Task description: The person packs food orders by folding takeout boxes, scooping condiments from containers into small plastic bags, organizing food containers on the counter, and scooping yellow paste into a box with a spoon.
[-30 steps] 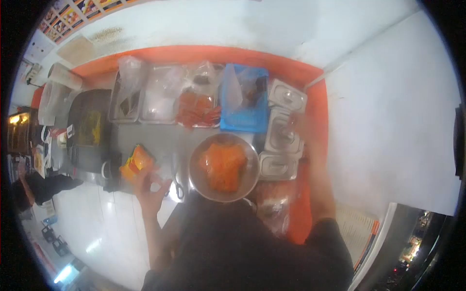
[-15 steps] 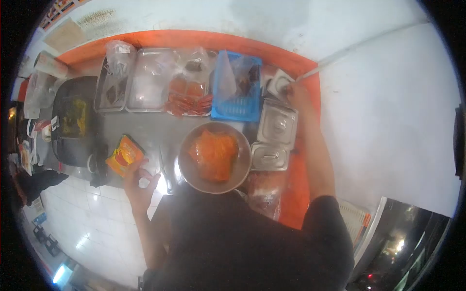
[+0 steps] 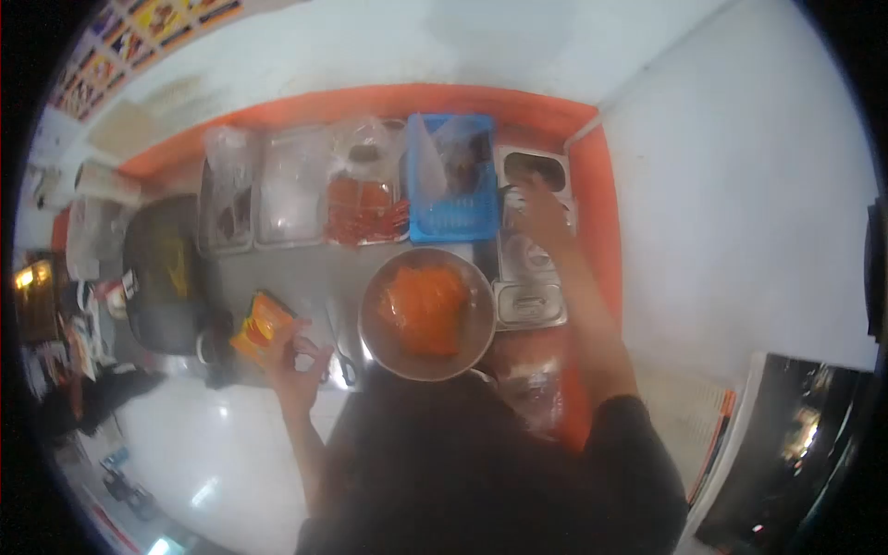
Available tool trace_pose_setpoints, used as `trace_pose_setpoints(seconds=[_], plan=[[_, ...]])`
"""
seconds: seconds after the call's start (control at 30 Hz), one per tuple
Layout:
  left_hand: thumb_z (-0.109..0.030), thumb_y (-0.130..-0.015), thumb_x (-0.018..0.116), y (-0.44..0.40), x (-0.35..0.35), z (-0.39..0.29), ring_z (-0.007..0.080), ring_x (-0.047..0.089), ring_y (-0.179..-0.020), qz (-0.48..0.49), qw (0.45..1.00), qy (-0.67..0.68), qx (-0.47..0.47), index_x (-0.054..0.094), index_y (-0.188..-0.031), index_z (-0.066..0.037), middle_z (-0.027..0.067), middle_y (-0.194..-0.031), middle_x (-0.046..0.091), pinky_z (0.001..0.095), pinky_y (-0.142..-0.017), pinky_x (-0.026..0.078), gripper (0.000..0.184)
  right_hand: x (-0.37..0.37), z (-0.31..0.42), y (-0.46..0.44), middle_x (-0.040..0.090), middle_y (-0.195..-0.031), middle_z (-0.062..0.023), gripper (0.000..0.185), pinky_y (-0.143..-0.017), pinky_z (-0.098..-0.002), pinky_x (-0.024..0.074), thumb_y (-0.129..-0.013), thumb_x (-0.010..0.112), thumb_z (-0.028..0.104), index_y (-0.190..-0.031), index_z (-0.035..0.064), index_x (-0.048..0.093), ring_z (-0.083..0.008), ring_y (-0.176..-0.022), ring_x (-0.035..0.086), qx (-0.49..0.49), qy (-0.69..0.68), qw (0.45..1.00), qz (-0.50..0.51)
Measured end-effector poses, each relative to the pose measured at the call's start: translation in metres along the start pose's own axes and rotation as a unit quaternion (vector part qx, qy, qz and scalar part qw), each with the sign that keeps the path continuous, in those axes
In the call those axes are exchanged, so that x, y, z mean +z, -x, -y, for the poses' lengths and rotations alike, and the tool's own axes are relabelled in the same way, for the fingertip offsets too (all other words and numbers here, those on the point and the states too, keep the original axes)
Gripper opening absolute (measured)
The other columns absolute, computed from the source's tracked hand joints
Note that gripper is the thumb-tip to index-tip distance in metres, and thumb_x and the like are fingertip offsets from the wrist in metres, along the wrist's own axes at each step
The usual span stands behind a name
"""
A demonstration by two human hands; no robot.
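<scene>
My left hand (image 3: 294, 363) is closed on a yellow and orange packet (image 3: 260, 326) over the counter's front edge. Just right of it, a steel bowl (image 3: 369, 344) holds an orange mass (image 3: 425, 309). My right hand (image 3: 544, 215) reaches over the steel containers at the right; its fingers are blurred, and it seems to be on a lid lying over the middle container. Behind that hand the rear container (image 3: 534, 171) stands uncovered, dark inside. The front container (image 3: 529, 304) has its lid on.
A blue basket (image 3: 453, 220) and metal trays with plastic bags and reddish food (image 3: 363, 208) line the back. Scissors (image 3: 342, 356) lie left of the bowl. A dark tray (image 3: 166, 277) stands at the left. A plastic-wrapped pack (image 3: 532, 379) lies front right. Another person's dark sleeve (image 3: 102, 400) shows far left.
The rear container's lid has come off and my right hand has moved back toward me, over the middle container. My left hand keeps the packet. The whole view has shifted slightly.
</scene>
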State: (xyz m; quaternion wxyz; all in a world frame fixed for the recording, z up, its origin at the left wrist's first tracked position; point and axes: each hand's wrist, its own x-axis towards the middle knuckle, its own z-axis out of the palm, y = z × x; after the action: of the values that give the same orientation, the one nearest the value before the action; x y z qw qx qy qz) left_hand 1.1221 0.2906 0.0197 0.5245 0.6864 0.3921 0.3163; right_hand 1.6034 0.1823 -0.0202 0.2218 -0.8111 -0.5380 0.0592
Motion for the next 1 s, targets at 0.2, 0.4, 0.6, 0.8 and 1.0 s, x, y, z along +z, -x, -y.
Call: trace_pose_setpoints(seconds=[0.2, 0.4, 0.6, 0.8, 1.0], plan=[[0.009, -0.075, 0.078, 0.001, -0.007, -0.016, 0.0084, 0.059, -0.081, -0.015, 0.996, -0.079, 0.027, 0.059, -0.133, -0.002, 0.0132, -0.123, 0.065, 0.0241, -0.077, 0.051, 0.063, 0.061, -0.047, -0.045, 0.055, -0.118, -0.0221, 0.022, -0.090, -0.0505, 0.0515, -0.094, 0.057, 0.016, -0.111, 0.0022, 0.060, -0.0423, -0.107, 0.060, 0.050, 0.065, 0.997, -0.011], [0.005, -0.077, 0.079, 0.017, -0.013, -0.006, 0.0081, 0.058, -0.080, -0.060, 0.998, -0.008, -0.025, 0.060, -0.131, -0.003, 0.0104, -0.121, 0.067, 0.0250, -0.077, 0.050, 0.057, -0.007, -0.078, -0.031, 0.066, -0.099, -0.0227, 0.023, -0.083, -0.0514, 0.0507, -0.100, 0.052, 0.018, -0.101, -0.0028, 0.062, -0.0420, -0.097, 0.064, 0.015, 0.032, 0.995, -0.096], [0.006, -0.077, 0.079, 0.009, -0.006, 0.006, 0.0076, 0.059, -0.079, -0.042, 0.999, -0.035, -0.004, 0.060, -0.131, -0.003, 0.0113, -0.120, 0.068, 0.0248, -0.076, 0.051, 0.059, 0.001, -0.058, -0.012, 0.069, -0.086, -0.0235, 0.035, -0.070, -0.0465, 0.0535, -0.106, 0.048, 0.025, -0.097, -0.0059, 0.061, -0.0366, -0.078, 0.071, 0.169, -0.091, 0.967, -0.169], [0.009, -0.076, 0.078, 0.000, 0.007, -0.002, 0.0078, 0.060, -0.080, -0.005, 1.000, -0.027, -0.014, 0.058, -0.130, -0.002, 0.0153, -0.120, 0.067, 0.0245, -0.075, 0.053, 0.059, 0.026, -0.050, -0.015, 0.072, -0.079, -0.0148, 0.037, -0.068, -0.0438, 0.0542, -0.107, 0.049, 0.028, -0.094, -0.0043, 0.060, -0.0269, -0.078, 0.074, 0.213, -0.234, 0.893, -0.320], [0.009, -0.075, 0.079, -0.001, 0.000, -0.003, 0.0084, 0.059, -0.082, -0.008, 0.999, -0.016, -0.045, 0.059, -0.132, -0.002, 0.0111, -0.122, 0.067, 0.0241, -0.078, 0.050, 0.062, 0.022, -0.063, -0.007, 0.072, -0.083, -0.0135, 0.032, -0.069, -0.0364, 0.0565, -0.106, 0.051, 0.024, -0.099, -0.0049, 0.060, -0.0246, -0.077, 0.074, 0.164, -0.243, 0.876, -0.384]])
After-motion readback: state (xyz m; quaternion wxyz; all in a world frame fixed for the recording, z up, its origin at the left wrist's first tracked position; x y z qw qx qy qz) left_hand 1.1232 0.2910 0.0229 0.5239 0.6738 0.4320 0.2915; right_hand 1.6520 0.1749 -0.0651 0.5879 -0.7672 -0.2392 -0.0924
